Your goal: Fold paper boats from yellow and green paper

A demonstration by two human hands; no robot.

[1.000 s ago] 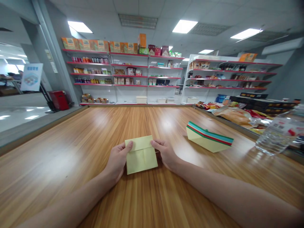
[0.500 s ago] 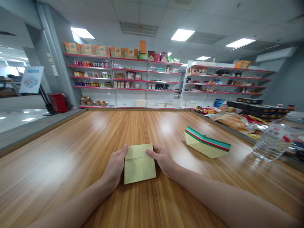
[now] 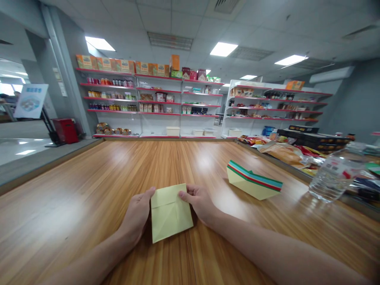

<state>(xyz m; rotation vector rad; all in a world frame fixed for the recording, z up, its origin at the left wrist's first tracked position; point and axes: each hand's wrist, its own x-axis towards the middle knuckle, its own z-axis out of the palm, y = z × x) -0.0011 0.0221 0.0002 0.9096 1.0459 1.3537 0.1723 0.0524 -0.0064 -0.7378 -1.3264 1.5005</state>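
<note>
Paper square [image 3: 171, 225] over surface [image 3: 89, 190]: right fingers [image 3: 187, 197] pinch upper corner, left fingers [image 3: 148, 195] hold side edge. Flap [image 3: 165, 197] and creases [image 3: 177, 212] made (I judge folding partway); what remains I cannot tell from here.

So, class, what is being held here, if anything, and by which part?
The paper square: the right hand pinches it near its top right corner; the left hand holds its left edge, near the top.

Both hands [image 3: 136, 215] [image 3: 203, 204] near each other, thumbs [image 3: 150, 192] uppermost, forearms [image 3: 267, 241] aslant from either side.
</note>
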